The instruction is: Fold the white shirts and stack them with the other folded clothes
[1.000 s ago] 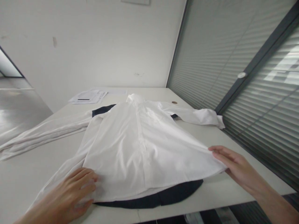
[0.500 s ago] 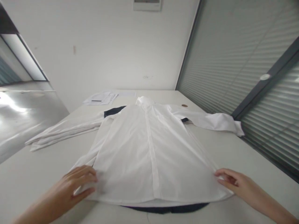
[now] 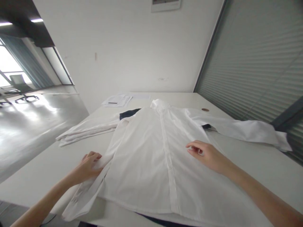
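Note:
A white button-front shirt (image 3: 144, 164) lies spread face up, its collar (image 3: 158, 104) toward the far end. One sleeve (image 3: 251, 132) stretches out to the right. The other sleeve (image 3: 82, 198) runs down along the shirt's left side, its cuff end near the front edge. My left hand (image 3: 88, 168) is closed on this left sleeve around its middle. Over the right front of the shirt, my right hand (image 3: 207, 156) hovers with fingers curled but apart, holding nothing. Dark fabric (image 3: 163, 220) peeks out beneath the hem.
White folded fabric (image 3: 87, 127) and a dark piece (image 3: 129, 113) lie left of the shirt on the white table (image 3: 30, 179). Papers (image 3: 118, 100) lie at the back left, a small brown disc (image 3: 205, 109) at the back right. A blind-covered glass wall (image 3: 248, 69) borders the right.
My left hand has moved from the hem's left corner up onto the left sleeve. My right hand has left the right hem corner and moved inward over the shirt. The view has turned left.

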Motion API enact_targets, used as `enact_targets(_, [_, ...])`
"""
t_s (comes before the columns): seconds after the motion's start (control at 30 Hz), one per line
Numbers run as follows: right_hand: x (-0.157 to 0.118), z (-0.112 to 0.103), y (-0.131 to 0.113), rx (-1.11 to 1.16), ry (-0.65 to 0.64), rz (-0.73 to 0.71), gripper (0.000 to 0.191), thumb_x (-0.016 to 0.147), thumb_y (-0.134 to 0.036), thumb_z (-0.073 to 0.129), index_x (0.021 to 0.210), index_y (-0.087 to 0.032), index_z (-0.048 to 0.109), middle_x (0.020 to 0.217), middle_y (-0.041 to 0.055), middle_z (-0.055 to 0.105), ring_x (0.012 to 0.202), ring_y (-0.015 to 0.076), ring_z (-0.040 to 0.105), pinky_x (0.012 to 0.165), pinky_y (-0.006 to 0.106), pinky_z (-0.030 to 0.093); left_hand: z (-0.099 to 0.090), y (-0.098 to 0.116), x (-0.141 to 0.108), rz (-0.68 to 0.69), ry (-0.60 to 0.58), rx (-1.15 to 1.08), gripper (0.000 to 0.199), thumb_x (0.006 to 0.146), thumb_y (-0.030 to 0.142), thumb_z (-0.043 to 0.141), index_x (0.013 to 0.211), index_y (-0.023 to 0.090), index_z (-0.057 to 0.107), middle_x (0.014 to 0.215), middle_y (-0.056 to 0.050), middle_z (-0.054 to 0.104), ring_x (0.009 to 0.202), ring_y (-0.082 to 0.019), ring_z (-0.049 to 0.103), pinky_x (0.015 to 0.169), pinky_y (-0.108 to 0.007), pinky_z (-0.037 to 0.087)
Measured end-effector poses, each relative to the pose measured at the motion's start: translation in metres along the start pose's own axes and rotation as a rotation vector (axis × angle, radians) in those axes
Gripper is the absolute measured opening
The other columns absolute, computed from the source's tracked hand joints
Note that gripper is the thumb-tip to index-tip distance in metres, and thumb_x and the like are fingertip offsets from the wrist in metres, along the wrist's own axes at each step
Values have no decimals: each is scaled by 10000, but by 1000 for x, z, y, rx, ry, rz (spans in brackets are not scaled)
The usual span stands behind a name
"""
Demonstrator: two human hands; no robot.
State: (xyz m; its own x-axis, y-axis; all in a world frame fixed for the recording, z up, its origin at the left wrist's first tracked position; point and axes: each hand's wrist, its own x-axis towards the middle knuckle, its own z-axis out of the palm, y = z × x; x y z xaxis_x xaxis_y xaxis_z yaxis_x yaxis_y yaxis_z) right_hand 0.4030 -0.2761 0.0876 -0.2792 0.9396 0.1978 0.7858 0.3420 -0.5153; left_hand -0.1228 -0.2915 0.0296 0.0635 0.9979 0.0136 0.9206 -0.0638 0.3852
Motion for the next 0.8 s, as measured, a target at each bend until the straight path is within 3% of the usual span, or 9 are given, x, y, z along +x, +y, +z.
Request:
enact_targets(0.1, [21, 25, 1, 54, -17, -39, 266, 912, -384, 517, 980, -209, 706, 850, 48, 686, 707, 177, 612, 689, 318, 486, -10, 2, 4, 8, -53, -35, 286, 719, 470, 520, 863, 228, 570, 867, -37, 661, 831, -241, 629, 760, -335, 502])
enact_targets(0.17, [25, 42, 9, 86, -32, -41, 270, 913, -364, 499, 971, -195, 701, 841, 52, 677, 696, 176, 601, 677, 319, 479, -30, 2, 9, 22, 6, 20, 212, 726, 384, 467, 864, 237, 533, 838, -25, 650, 799, -235, 628, 739, -333, 492])
enact_targets(0.3, [24, 63, 23, 118, -37, -36, 260, 911, -344, 488, 960, -193, 695, 851, 55, 666, 704, 176, 587, 670, 322, 468, -102, 15, 30, 25, 432, 404, 232, 791, 327, 399, 947, 261, 559, 1054, -42, 638, 800, -245, 611, 724, -363, 463])
enact_targets(0.4, [23, 65, 27, 147, -27, -39, 245, 911, -336, 488, 953, -199, 686, 860, 54, 662, 707, 174, 582, 675, 324, 470, -164, 31, 65, -51, 668, 631, 290, 877, 321, 347, 959, 235, 611, 1183, -52, 587, 780, -230, 582, 669, -350, 436])
enact_targets(0.5, [24, 65, 28, 164, -29, -39, 234, 916, -338, 490, 957, -210, 682, 845, 46, 645, 706, 172, 580, 677, 323, 476, -215, 26, 114, -3, 890, 702, 321, 888, 239, 349, 960, 160, 652, 1201, -95, 549, 1068, -267, 532, 866, -390, 415])
enact_targets(0.57, [24, 65, 29, 174, -37, -39, 234, 924, -343, 488, 962, -216, 681, 844, 43, 637, 711, 172, 584, 678, 320, 481, -233, 6, 142, -1, 984, 741, 335, 918, 241, 344, 954, 121, 654, 1203, -125, 536, 1200, -303, 445, 965, -462, 344])
enact_targets(0.63, [23, 65, 29, 185, -43, -40, 237, 930, -346, 483, 968, -219, 680, 858, 44, 636, 720, 171, 590, 683, 318, 488, -231, -25, 157, -23, 939, 816, 348, 940, 236, 320, 926, 113, 645, 1172, -140, 544, 1215, -320, 418, 976, -500, 302])
enact_targets(0.67, [22, 65, 28, 190, -43, -41, 239, 933, -347, 481, 972, -221, 680, 870, 45, 637, 728, 171, 594, 688, 317, 491, -221, -42, 159, -36, 870, 855, 356, 943, 208, 295, 913, 120, 639, 1136, -140, 554, 1202, -319, 426, 973, -507, 290])
enact_targets(0.8, [21, 64, 27, 200, -39, -44, 235, 934, -347, 482, 981, -228, 680, 893, 45, 640, 747, 173, 599, 703, 321, 497, -148, -107, 141, -67, 438, 884, 310, 886, 124, 320, 921, 227, 610, 1028, -97, 611, 1106, -283, 512, 958, -448, 302])
